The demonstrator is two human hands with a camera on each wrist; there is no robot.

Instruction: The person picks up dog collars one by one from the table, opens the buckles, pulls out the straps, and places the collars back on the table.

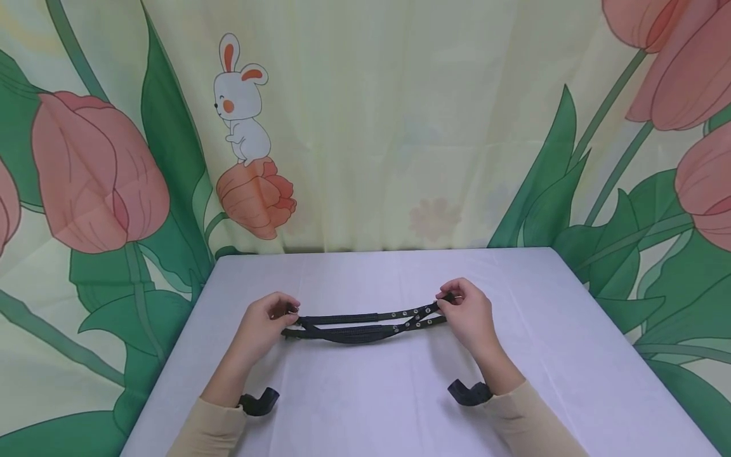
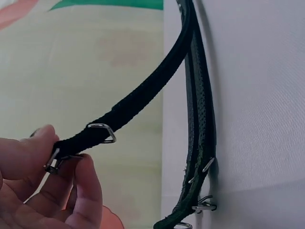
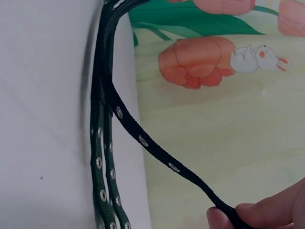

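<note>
Both hands hold up one black collar [image 2: 143,100] by its ends. My left hand [image 1: 259,331] pinches the buckle end between thumb and fingers; a metal D-ring [image 2: 106,132] sits just beyond the fingertips. At the other end, the thumb and fingers of my right hand [image 1: 471,317] pinch the strap's tip, past a row of metal eyelets [image 3: 143,140]. Between the hands the strap sags. Close below it lie other black collars [image 2: 202,109], side by side on the table, with buckles at the left and eyelets at the right.
A white cloth covers the table [image 1: 365,400]. Behind it hangs a curtain [image 1: 365,127] printed with tulips and a rabbit. Dark camera mounts, one at the left wrist [image 1: 259,402] and one at the right wrist [image 1: 469,393], jut inward over the table.
</note>
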